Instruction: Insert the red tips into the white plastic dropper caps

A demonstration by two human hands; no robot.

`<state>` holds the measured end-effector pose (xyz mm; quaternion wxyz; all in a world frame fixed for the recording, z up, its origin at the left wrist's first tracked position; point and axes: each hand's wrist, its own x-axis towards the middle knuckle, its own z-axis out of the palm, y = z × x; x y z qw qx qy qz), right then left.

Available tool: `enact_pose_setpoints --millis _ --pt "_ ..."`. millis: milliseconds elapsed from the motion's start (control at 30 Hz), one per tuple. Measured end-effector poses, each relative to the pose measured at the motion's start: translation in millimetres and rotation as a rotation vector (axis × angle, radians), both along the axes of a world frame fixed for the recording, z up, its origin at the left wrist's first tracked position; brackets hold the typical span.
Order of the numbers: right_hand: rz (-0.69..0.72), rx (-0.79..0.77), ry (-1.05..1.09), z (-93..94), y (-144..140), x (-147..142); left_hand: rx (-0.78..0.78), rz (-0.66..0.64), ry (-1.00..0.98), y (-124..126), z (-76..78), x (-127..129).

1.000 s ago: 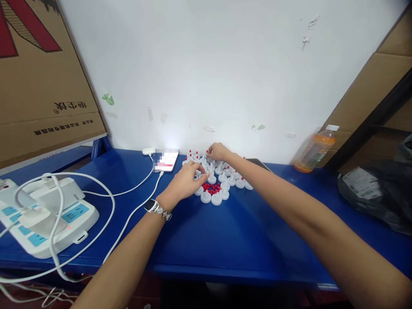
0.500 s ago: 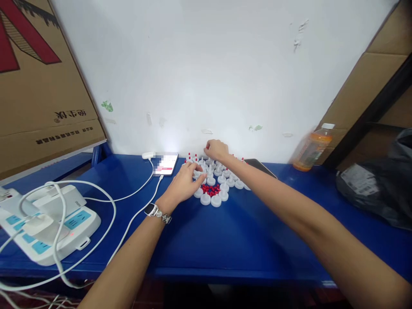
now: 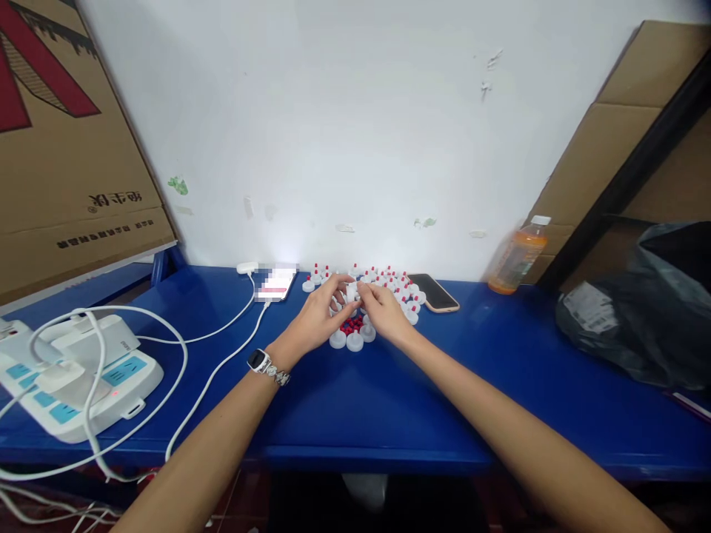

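Hands meeting over small white plastic cap (image 3: 351,291) on blue counter (image 3: 389,400).

Left hand (image 3: 318,317) and right hand (image 3: 384,311) come together at the counter's middle, fingertips of both pinched narrow on the white cap, which sits raised just above a cluster of white round plastic caps (image 3: 355,341) and loose small red plastic tips (image 3: 351,326). More white caps fitted with red tips (image 3: 389,280) stand in rows at 12 o'clock from the hands, near the wall. A silver wristwatch (image 3: 261,361) rides the left wrist. At 10 o'clock lies a white phone on a white charging cable (image 3: 273,283); at 2 o'clock, a dark phone (image 3: 433,292) lies flat, and farther off stands an orange drink bottle (image 3: 515,256). A white power strip (image 3: 78,374) sits at 9 o'clock, a black plastic bag (image 3: 638,311) at 3 o'clock.
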<state>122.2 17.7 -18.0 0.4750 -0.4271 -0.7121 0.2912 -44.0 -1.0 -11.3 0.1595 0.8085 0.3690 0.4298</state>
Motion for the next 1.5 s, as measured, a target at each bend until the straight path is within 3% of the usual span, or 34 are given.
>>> enact_pose_setpoints --millis 133,267,467,600,733,800,967,1067,1167,1267,1367,1500 --pt "-0.021 -0.048 0.059 2.9 -1 -1 -0.001 -0.062 -0.018 -1 2.7 -2" --pt "-0.046 0.014 0.052 6.2 -5 -5 -0.105 -0.09 -0.127 1 1.8 1" --pt "-0.029 0.097 0.066 8.9 -4 -3 -0.312 -0.232 -0.344 6 4.3 -4" --pt "-0.079 0.136 0.03 11.4 1 14 -0.314 -0.151 -0.442 13 8.4 -24" --pt "0.075 0.154 -0.33 9.9 -1 20 -0.199 -0.027 -0.207 17 5.4 -34" --pt "0.126 0.153 -0.413 9.0 -3 18 -0.166 -0.009 -0.076 17 2.4 -33" --pt "0.143 0.057 -0.12 10.5 2 9 -0.142 0.016 0.044 12 -1.0 -26" --pt "0.256 0.024 0.006 14.8 19 3 -0.135 0.044 0.036 12 -1.2 -24" --pt "0.174 0.079 -0.001 23.5 51 -2 -0.114 0.148 0.025 15 -1.9 -29" --pt "-0.031 0.141 -0.231 31.9 93 -8 -0.122 0.238 0.082 20 -4.5 -36" --pt "-0.171 0.135 -0.581 32.7 131 -20 -0.162 0.248 0.153 25 -9.1 -41" --pt "-0.212 0.077 -0.81 23.0 163 -35 -0.217 0.23 0.226 27 -14.3 -42"
